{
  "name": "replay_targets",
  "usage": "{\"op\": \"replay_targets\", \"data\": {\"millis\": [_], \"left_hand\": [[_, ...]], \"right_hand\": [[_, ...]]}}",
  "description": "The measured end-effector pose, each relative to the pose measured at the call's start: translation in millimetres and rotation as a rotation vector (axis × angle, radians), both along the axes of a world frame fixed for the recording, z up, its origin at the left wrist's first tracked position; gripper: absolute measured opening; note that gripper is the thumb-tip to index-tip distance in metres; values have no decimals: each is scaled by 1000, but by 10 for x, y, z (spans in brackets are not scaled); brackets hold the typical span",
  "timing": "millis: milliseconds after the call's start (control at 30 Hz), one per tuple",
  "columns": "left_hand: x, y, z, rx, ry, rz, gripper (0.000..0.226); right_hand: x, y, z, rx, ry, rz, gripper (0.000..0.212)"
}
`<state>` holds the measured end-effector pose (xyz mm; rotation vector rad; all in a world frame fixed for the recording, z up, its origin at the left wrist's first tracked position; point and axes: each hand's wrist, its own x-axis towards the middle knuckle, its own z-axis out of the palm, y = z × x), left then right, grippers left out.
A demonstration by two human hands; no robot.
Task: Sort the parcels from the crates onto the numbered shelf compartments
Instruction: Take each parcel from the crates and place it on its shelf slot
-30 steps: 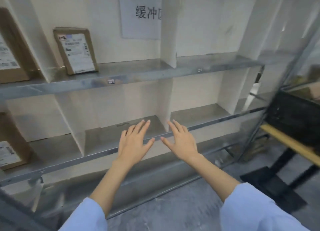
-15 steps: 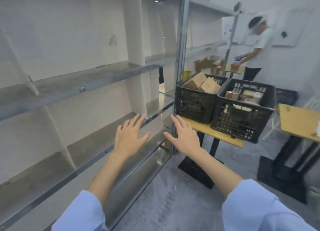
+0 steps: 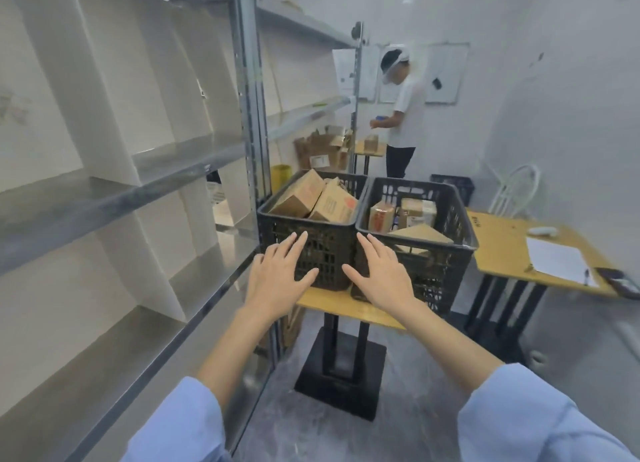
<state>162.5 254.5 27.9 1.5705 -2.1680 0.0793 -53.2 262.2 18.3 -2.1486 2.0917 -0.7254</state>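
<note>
Two black plastic crates stand side by side on a small yellow table (image 3: 332, 304). The left crate (image 3: 313, 250) holds two large cardboard parcels (image 3: 301, 195). The right crate (image 3: 440, 267) holds several smaller parcels (image 3: 381, 217). My left hand (image 3: 277, 278) is stretched out, fingers straight, in front of the left crate and holds nothing. My right hand (image 3: 384, 274) is likewise flat and empty, in front of the gap between the crates. The metal shelf (image 3: 173, 170) with white dividers runs along my left.
A steel upright (image 3: 251, 115) of the shelf stands just left of the crates. A second yellow table (image 3: 502, 250) with paper and a clipboard is at the right. Another person (image 3: 401, 115) works at a far table with more boxes. A white chair (image 3: 516, 191) stands behind.
My view has swung right from the shelf compartments to the crates, which are now closer and centred. Both hands stay flat, empty and outstretched.
</note>
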Motion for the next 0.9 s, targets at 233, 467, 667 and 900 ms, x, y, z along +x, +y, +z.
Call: {"op": "replay_targets", "data": {"millis": [233,467,667,900], "left_hand": [[-760,-1035,-66,25,5,-174,70],[-1515,-1866,-130,40,41,-262,70],[-2158,-2658,-251,90,81,-259,70],[-2844,-3615,-418,177,102,-156,72]], "right_hand": [[-699,-658,-59,15,-55,-150,71],[-1420,-1429,-172,41,-81,-212,71],[-2042,-2312,-276,53,-97,-172,71],[-2784,-3349,-394,110,-140,-123,72]]}}
